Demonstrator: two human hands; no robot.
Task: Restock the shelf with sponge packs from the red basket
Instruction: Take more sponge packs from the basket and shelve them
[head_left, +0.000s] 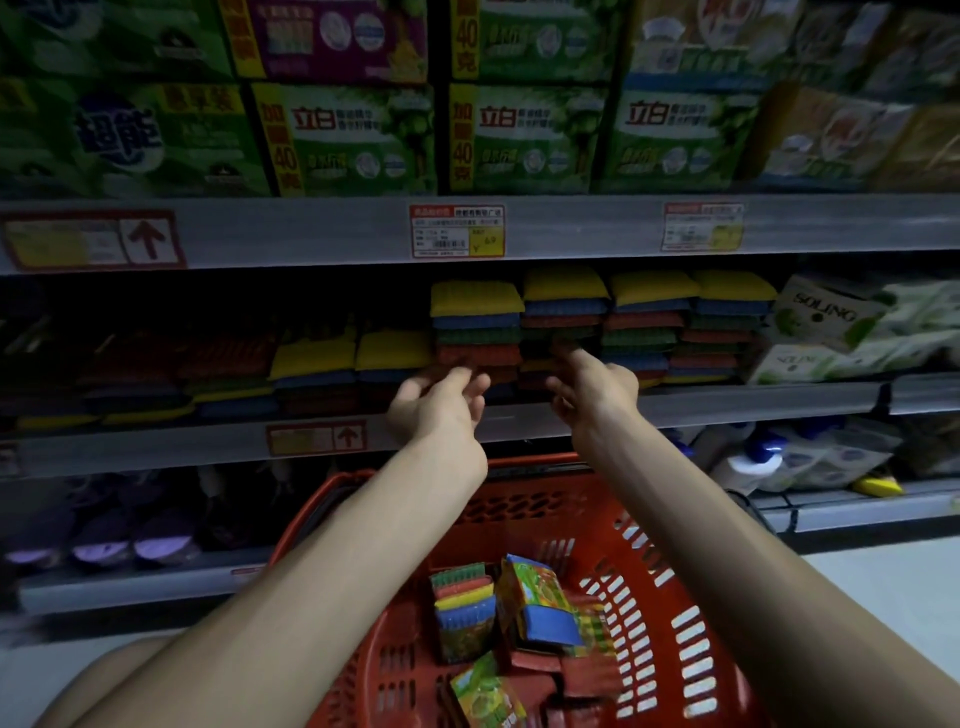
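Note:
Stacks of sponge packs (563, 312) in yellow, blue, green and red fill the middle shelf (753, 402). My left hand (441, 402) and my right hand (592, 387) are both stretched out at the shelf's front edge, just before the stacks, fingers apart and nothing in them. Below my arms stands the red basket (649, 587). Several sponge packs (465, 608) lie in it, some upright, some tipped over.
Green detergent boxes (524, 137) crowd the upper shelf, with price tags (457, 231) on its edge. White SOLINO packs (831, 322) sit right of the sponges. Bottles (753, 462) and dark goods occupy the lower shelf. Pale floor shows at the right.

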